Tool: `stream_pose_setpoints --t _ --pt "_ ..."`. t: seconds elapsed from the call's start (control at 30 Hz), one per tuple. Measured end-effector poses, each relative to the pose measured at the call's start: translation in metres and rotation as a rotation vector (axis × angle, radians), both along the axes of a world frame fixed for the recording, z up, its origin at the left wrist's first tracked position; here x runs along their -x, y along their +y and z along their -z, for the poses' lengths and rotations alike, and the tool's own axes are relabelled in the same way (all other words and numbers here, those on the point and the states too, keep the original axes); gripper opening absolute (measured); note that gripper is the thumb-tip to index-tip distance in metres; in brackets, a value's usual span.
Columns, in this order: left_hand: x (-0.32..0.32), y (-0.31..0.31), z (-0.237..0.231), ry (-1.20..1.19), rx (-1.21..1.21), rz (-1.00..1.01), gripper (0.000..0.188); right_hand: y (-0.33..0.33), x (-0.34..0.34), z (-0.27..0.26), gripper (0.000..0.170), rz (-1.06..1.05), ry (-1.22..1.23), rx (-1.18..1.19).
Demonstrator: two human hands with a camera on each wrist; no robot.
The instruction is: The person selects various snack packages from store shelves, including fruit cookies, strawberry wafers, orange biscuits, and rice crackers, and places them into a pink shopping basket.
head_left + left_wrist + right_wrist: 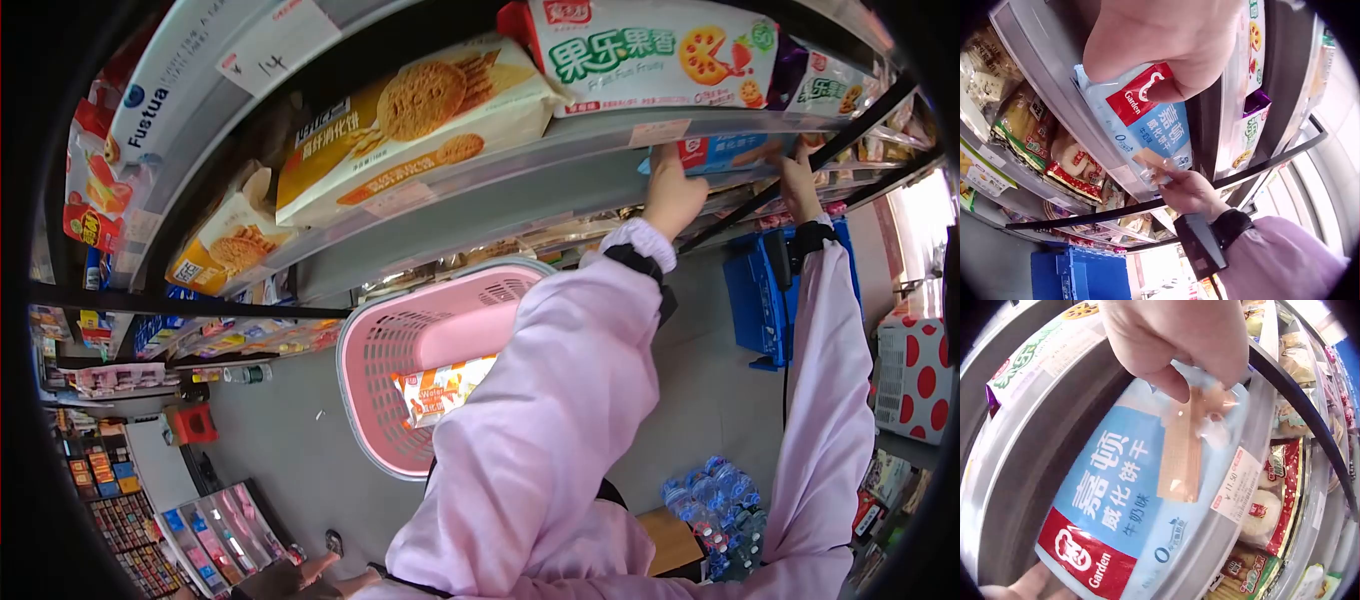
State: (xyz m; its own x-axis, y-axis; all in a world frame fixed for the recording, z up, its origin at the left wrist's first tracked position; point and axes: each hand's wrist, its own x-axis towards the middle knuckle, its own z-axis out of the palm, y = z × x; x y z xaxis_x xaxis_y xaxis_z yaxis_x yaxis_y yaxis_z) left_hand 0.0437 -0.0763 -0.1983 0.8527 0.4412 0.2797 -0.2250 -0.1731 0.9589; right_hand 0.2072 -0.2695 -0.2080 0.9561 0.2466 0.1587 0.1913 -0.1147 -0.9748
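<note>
A light-blue packet of Garden wafer biscuits [1129,469] lies along a grey shelf, its red logo toward my left hand. My left hand [675,192] grips the logo end, with the thumb across the front in the left wrist view. At the opposite end, my right hand [799,185] pinches the packet's corner beside the printed wafer picture, as the right wrist view shows. Part of the packet in the head view is covered by my hands and the shelf lip.
Above, white fruit-biscuit packs [655,55] and a yellow digestive-biscuit pack [420,120] fill the upper shelf. A pink basket [350,400] holding an orange-and-white wafer packet [440,390] is below. A black rail [1272,161] crosses near my right hand. Blue crates [750,300] and bottles [715,510] stand on the floor.
</note>
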Motion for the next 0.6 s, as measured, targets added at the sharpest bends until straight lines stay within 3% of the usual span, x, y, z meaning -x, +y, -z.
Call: stream_pose_setpoints --t 0.1,0.13,0.23,0.3,0.33,0.37,0.47,0.5,0.57,0.6 --pt "0.004 0.003 -0.011 0.007 -0.030 0.001 0.062 -0.012 -0.014 0.028 0.051 0.032 -0.083 0.031" --pt "0.010 0.008 -0.017 0.255 0.032 0.092 0.059 -0.011 -0.004 0.025 0.051 0.049 -0.146 0.098" --pt "0.052 0.012 -0.017 0.042 -0.261 -0.189 0.058 -0.003 0.064 0.006 0.052 0.105 -0.169 0.216" --pt "0.136 0.052 -0.022 0.175 0.143 0.256 0.046 0.010 0.136 0.004 0.054 0.139 -0.186 0.147" --pt "0.174 0.072 -0.036 0.250 0.389 0.365 0.039 0.022 0.176 -0.012 0.054 0.097 -0.110 0.115" --pt "0.209 0.092 -0.035 0.314 0.436 0.329 0.038 0.036 0.216 -0.030 0.054 0.058 -0.036 0.080" --pt "0.309 0.139 -0.017 0.581 0.392 -0.123 0.031 0.067 0.303 -0.047 0.050 -0.275 0.201 -0.024" --pt "0.343 0.154 0.003 0.668 0.405 -0.287 0.027 0.084 0.326 -0.049 0.047 -0.370 0.048 0.110" --pt "0.403 0.178 0.045 0.797 0.369 -0.429 0.024 0.116 0.363 -0.038 0.043 -0.624 0.086 0.190" --pt "0.429 0.183 0.068 0.883 0.356 -0.455 0.023 0.136 0.380 -0.012 0.043 -0.678 -0.015 0.228"
